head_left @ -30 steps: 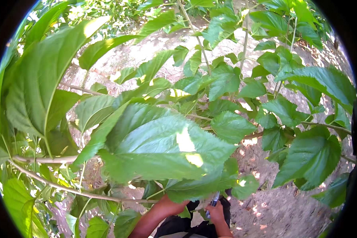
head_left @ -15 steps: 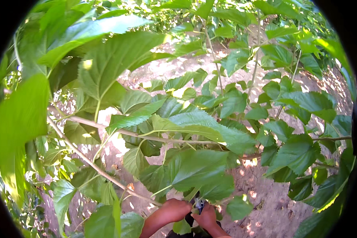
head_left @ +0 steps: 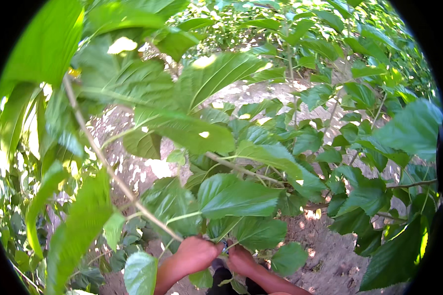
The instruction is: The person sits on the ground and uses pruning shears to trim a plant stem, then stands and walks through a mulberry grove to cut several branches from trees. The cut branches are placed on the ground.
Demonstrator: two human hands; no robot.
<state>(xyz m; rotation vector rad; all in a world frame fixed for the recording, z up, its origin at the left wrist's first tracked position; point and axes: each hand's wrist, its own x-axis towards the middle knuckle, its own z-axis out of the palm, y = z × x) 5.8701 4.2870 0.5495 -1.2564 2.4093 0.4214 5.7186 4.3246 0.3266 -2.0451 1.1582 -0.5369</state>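
My left hand (head_left: 197, 252) is closed at the lower end of a thin brown branch (head_left: 110, 169), which slants down to it from the upper left and carries broad green leaves. Close beside it, my right hand (head_left: 239, 259) is also closed, its fingertips turned toward the left hand. Between the two hands shows a small bluish, shiny bit, too little to name. A glossy leaf (head_left: 238, 196) hangs just above the hands, and another leaf (head_left: 261, 233) covers the space above my right hand. What the right fingers hold is hidden.
A second branch (head_left: 241, 169) runs behind the leaves above my hands. Upright leafy stems (head_left: 332, 110) stand farther off to the right. Large leaves (head_left: 44, 44) crowd the upper left. Dry, sun-spotted soil (head_left: 325, 258) lies below, with dark-clothed legs under my hands.
Both hands have shifted left and slightly up, staying close together. The branch at my left hand now slants more steeply, and the leaves around it have swung.
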